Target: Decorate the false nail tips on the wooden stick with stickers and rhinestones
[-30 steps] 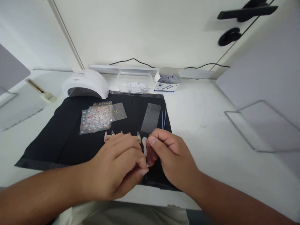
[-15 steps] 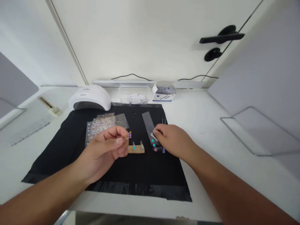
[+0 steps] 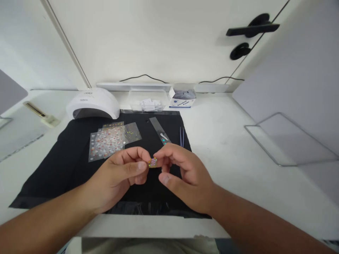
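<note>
My left hand (image 3: pixel 118 176) is closed in a pinch on a small clear sticker piece (image 3: pixel 153 162) dotted with purple, orange and green gems. Close on its other side is my right hand (image 3: pixel 186 176), index fingertip at the piece's edge, thumb held apart below. Whether that fingertip touches the piece is hard to tell. Behind the right fingers, a clear strip (image 3: pixel 156 124) lies on the black mat (image 3: pixel 148 197), carrying a small white piece and turquoise flower shapes; its near end is hidden. Purple tweezers (image 3: pixel 181 137) rest to its right.
Overlapping clear sticker sheets (image 3: pixel 106 143) lie on the mat's left. At the back stand a white nail lamp (image 3: pixel 92 102), a clear tray (image 3: pixel 135 100) of white packets and an alcohol pads box (image 3: pixel 182 101). A wire frame (image 3: pixel 278 164) is on the right.
My right hand has left the clear strip and moved left to the gem piece, its fingers spreading. My left hand keeps its pinch. The tan bar with nail tips is now mostly covered.
</note>
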Motion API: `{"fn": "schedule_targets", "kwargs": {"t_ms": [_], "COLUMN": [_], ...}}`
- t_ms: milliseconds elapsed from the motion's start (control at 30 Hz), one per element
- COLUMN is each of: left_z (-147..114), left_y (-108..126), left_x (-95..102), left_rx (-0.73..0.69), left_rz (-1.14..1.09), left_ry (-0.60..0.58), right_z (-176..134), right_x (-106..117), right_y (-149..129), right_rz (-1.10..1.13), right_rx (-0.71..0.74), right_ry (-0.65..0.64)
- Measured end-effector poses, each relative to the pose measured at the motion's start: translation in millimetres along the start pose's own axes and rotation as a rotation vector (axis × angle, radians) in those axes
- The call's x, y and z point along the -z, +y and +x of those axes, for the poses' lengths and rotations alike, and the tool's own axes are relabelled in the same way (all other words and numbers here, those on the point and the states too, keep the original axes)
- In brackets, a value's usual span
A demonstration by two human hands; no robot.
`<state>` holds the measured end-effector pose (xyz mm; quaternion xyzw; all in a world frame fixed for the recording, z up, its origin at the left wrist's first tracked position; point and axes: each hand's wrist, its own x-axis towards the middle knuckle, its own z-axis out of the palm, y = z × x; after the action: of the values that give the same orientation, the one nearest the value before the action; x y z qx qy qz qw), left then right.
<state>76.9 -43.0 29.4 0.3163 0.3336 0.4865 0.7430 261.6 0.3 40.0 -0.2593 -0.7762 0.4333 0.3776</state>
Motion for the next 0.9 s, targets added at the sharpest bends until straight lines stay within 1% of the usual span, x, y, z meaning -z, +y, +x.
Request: {"fn": "schedule_targets", "kwargs": {"t_ms": [133,267,400,467,600,667,800,900], "left_z": [1.0,1.8,-0.9,-3.4,-7.8,-9.2,-11.1,-11.9], "left_y": [-3.9,-5.1,-4.5,-4.6,-4.7,-4.0,-2.3,-2.3], "left_x": [-1.7,-2.9,-4.6,-6.6,-10.2,-10.5,-9.6,-9.4], "left_rx": [0.075,0.065,0.051,0.022,-0.111,-0.139,-0.123,-0.114], "left_rz": [0.028,0.08,0.135,0.164,0.242,0.31,0.5,0.565], "left_ry": [-0.008,-0.01,0.02,0.028,0.068,0.074,0.018,0.028], "right_z": [-4.1,-3.7,-2.6,-3.2,-5.1,-5.7,-5.2,-4.0], "right_x": [-4.0,-5.0,-7.7,-9.0,-9.8,-9.5,-8.4,-7.1], "right_y": [-4.1,-6.3,-5.0,-3.9,-3.3,-3.5,-4.0,-5.4], "right_rz": [0.016,0.022,0.184,0.277,0.405,0.421,0.39,0.346], "right_rx": [-0.102,-0.196,-0.314,-0.379,-0.475,-0.491,-0.452,-0.429], "right_ry": [0.015,0.038,0.004,-0.011,-0.041,-0.055,-0.072,-0.095]}}
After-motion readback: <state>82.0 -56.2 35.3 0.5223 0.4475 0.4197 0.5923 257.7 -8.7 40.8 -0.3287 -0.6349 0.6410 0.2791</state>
